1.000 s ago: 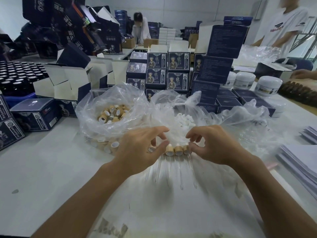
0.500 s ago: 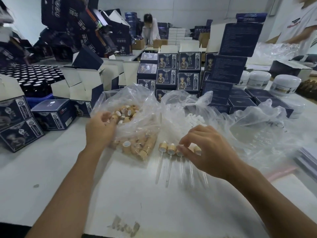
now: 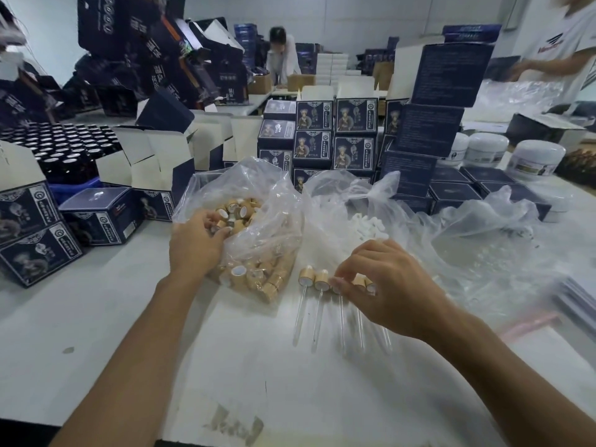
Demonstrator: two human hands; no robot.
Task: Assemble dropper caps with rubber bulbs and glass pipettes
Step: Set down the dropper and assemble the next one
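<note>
Left hand (image 3: 193, 245) inside mouth of clear bag (image 3: 258, 188) of wooden caps (image 3: 238, 211), fingers curled among caps; grip on any single cap: cannot tell; right hand (image 3: 383, 285) over row of assembled droppers (image 3: 317, 304) on white table (image 3: 96, 333), thumb + fingertips pinching caps at row's right end; glass pipettes pointing toward camera; white rubber bulbs (image 3: 367, 225) in 2nd bag just behind; dark blue boxes (image 3: 335, 130) stacked further back

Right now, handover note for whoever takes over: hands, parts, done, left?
Left hand: in the bag of caps, fingers curled among loose caps.
Right hand: fingertips on the row of capped pipettes lying on the table.
White bulbs: in the middle bag.
Done: about five caps fitted on pipettes.
Left: many loose caps.
</note>
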